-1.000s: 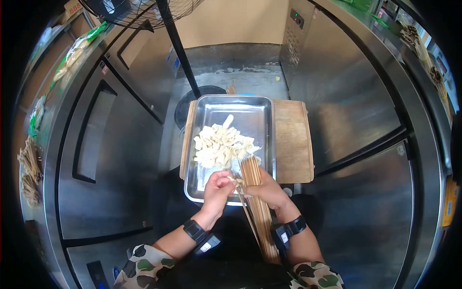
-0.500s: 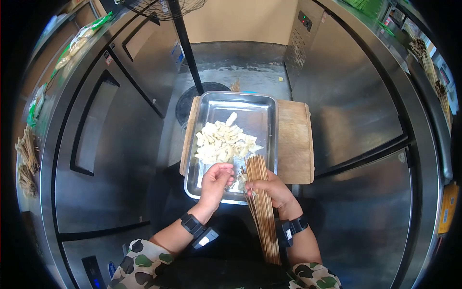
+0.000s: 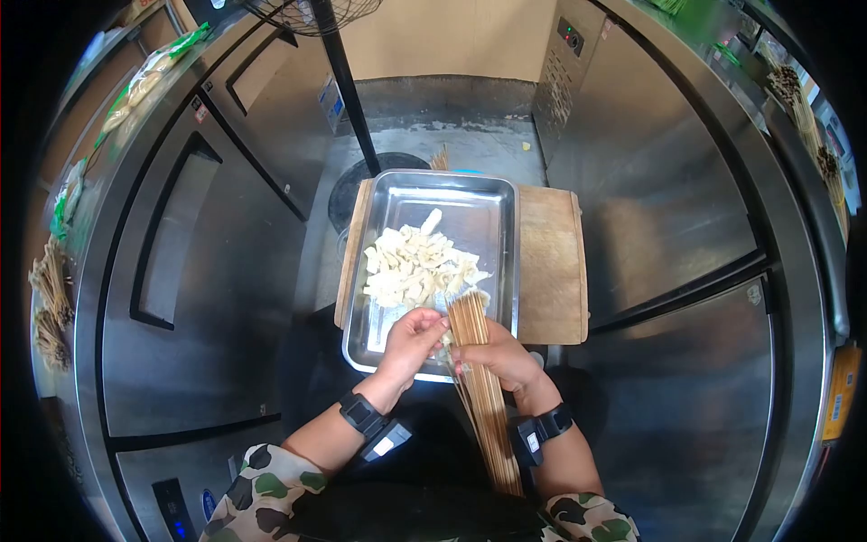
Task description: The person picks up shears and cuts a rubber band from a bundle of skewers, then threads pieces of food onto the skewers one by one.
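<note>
Green/blk/brown camo on sleeves [image 3: 271,488]

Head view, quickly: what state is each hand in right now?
Left hand: fingertips beside the skewer bundle; whether closed on anything cannot be told.
Right hand: closed, holding the skewer bundle.

Bright, fairly even light; source out of view. Warm reflection on steel refrigerator door [image 3: 668,172] toward 2 o'clock. Glare along metal tray [image 3: 470,203]; food pieces [image 3: 411,266] near-white, edges partly washed out. Deep shadow at 6 o'clock. Fisheye bends door edges; black corners. Green item [image 3: 670,7] at 1 o'clock smeared. Bamboo skewers [image 3: 488,406] fairly sharp.
</note>
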